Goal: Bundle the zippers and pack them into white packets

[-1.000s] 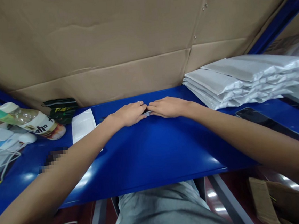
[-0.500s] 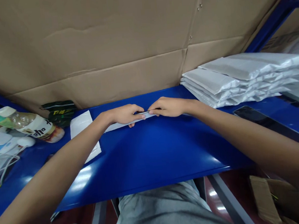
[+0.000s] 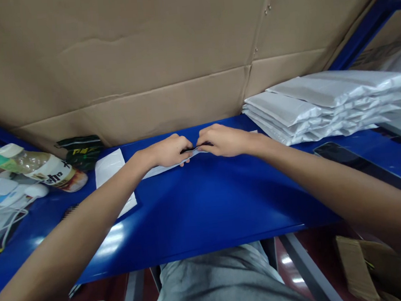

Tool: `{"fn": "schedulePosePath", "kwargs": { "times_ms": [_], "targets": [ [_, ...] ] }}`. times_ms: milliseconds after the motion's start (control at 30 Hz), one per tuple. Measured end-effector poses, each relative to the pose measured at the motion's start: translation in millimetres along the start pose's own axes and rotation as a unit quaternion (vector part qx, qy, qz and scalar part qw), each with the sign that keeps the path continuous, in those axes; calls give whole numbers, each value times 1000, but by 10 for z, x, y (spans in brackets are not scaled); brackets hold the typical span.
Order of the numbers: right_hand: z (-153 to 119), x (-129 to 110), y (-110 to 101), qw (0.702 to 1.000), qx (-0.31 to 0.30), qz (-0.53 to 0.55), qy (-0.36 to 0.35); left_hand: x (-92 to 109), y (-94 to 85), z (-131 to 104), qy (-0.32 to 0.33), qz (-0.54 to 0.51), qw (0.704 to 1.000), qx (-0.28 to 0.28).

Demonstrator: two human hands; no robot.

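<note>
At the back middle of the table, my left hand (image 3: 171, 151) is closed on the edge of a flat white packet (image 3: 163, 169). My right hand (image 3: 223, 140) pinches the same edge close by, its thumb almost meeting the left one. I see the packet nearly edge-on, and much of it is hidden behind both hands. A thin dark line runs along its edge between the thumbs. Under my left forearm lies another flat white packet (image 3: 109, 167), partly covered.
Stacked white packets (image 3: 288, 107) stand at the back right, with a black phone (image 3: 361, 165) in front. A bottle (image 3: 57, 171), a dark green pouch (image 3: 81, 154) and white cables (image 3: 12, 223) sit left. Cardboard (image 3: 163, 46) walls the back of the blue table (image 3: 206, 215).
My fingers have curled tighter round the packet's edge, and both hands have shifted slightly. The strip of packet between the thumbs now looks bent.
</note>
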State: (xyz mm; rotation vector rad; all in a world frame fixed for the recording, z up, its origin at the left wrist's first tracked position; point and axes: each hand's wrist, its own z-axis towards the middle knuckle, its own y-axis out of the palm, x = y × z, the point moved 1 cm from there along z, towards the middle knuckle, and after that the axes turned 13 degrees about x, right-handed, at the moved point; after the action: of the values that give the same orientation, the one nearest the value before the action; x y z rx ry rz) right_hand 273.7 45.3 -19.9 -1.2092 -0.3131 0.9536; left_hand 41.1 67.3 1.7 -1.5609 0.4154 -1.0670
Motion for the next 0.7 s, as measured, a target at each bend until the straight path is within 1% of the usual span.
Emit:
{"fn": "schedulePosePath", "kwargs": {
  "times_ms": [33, 100, 167, 200, 267, 333, 400, 467, 500, 567, 633, 700],
  "targets": [
    [-4, -69, 16, 999, 21, -48, 5, 1, -20, 19, 6, 27, 999, 19],
    [-19, -188, 61, 990, 53, -126, 36, 15, -71, 51, 13, 90, 994, 66],
    [-38, -253, 107, 981, 89, -154, 74, 45, -119, 63, 14, 143, 982, 122],
    [-48, -259, 125, 980, 112, -140, 92, 61, -134, 58, 13, 156, 977, 148],
    [-67, -218, 147, 975, 160, -68, 138, 87, -134, 28, 11, 146, 968, 204],
    [-83, -140, 161, 964, 186, 35, 188, 104, -92, -17, 22, 108, 954, 278],
    [-88, -81, 187, 947, 171, 167, 215, 122, -20, -57, 45, 68, 931, 355],
    [-74, -80, 232, 916, 133, 316, 207, 155, 55, -82, 72, 39, 909, 410],
    [-61, -102, 258, 895, 121, 382, 198, 176, 84, -88, 85, 30, 899, 428],
    [-28, -178, 301, 851, 126, 475, 184, 222, 110, -94, 106, 22, 882, 459],
    [5, -270, 322, 817, 149, 526, 183, 265, 87, -96, 114, 31, 872, 474],
    [32, -356, 313, 792, 163, 557, 188, 310, 26, -100, 110, 51, 872, 474]
  ]
}}
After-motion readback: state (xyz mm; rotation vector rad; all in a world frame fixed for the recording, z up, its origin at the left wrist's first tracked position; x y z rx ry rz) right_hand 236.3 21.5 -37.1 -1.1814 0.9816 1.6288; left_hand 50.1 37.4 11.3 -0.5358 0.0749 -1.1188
